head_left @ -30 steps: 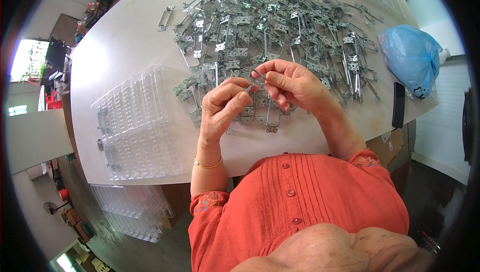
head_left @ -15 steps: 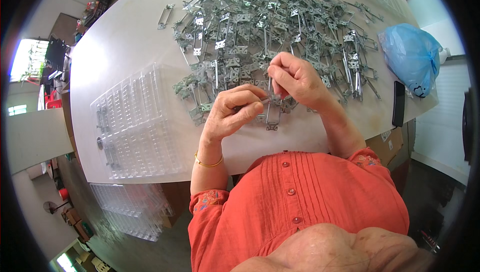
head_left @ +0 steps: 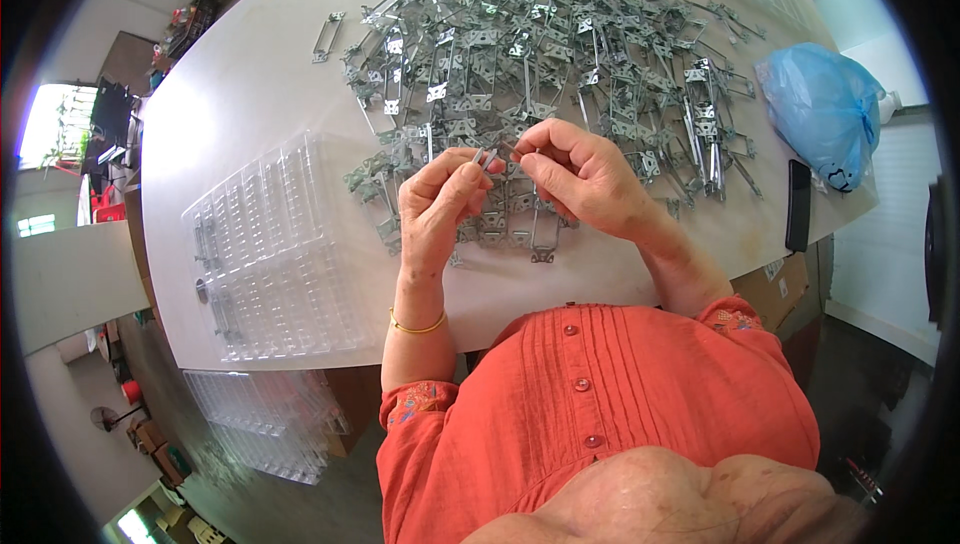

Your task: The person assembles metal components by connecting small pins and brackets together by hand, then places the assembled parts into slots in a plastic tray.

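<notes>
My left hand (head_left: pixel 436 206) is closed, with a small silvery metal part (head_left: pixel 484 159) pinched between thumb and fingertips. Facing it, my right hand (head_left: pixel 585 182) is curled with its fingertips together beside that part. A thin sliver shows at the right fingertips, too small to name. Behind and beneath both hands spreads a large heap of metal brackets (head_left: pixel 520 49), pairs of thin rods joined by punched end plates. One bracket (head_left: pixel 543 254) lies at the heap's near edge, below the hands.
A clear plastic tray (head_left: pixel 275 254) with a few metal parts lies at the left of the white table (head_left: pixel 240 74). More clear trays (head_left: pixel 265 424) are stacked below the table edge. To the right are a black phone (head_left: pixel 797 206) and a blue plastic bag (head_left: pixel 822 114).
Both hands have shifted slightly left. The left fingers have turned upward, bringing the small metal part into sight. The right hand has lowered a little and tilted toward the left one.
</notes>
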{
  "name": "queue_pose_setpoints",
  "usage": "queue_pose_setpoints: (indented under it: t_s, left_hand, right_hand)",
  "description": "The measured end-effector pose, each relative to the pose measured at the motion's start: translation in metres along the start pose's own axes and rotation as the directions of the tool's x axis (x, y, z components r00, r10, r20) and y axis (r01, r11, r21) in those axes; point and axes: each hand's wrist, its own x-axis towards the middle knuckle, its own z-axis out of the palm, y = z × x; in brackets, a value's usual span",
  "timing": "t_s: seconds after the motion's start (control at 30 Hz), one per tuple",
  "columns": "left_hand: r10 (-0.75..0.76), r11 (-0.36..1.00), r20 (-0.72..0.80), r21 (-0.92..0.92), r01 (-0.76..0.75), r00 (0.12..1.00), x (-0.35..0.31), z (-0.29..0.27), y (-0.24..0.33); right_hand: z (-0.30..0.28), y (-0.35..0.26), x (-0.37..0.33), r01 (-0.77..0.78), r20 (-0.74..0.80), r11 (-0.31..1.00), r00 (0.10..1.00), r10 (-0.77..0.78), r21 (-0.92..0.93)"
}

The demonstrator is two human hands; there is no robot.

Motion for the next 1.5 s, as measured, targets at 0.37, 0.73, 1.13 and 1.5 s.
queue_pose_setpoints:
  t_s: [0.37, 0.73, 1.13, 1.5]
  left_hand:
    - [0.084, 0.988, 0.114, 0.116, -0.098, 0.99, -0.002, -0.001, -0.004]
    - [0.217, 0.882, 0.243, 0.366, -0.297, 0.945, 0.001, -0.003, 0.005]
    - [0.318, 0.913, 0.156, 0.216, -0.347, 0.935, 0.001, -0.005, -0.001]
    - [0.358, 0.848, 0.257, 0.313, -0.428, 0.897, 0.001, -0.004, -0.005]
  right_hand:
    - [0.004, -0.001, 0.001, -0.11, -0.027, 0.993, 0.993, 0.111, 0.04]
    - [0.003, 0.001, 0.005, -0.202, 0.098, 0.941, 0.978, 0.182, 0.27]
    - [-0.009, 0.001, 0.005, 0.001, -0.098, 0.998, 0.995, 0.005, 0.061]
    - [0.001, 0.016, 0.002, 0.369, -0.107, 0.92, 0.928, -0.357, 0.134]
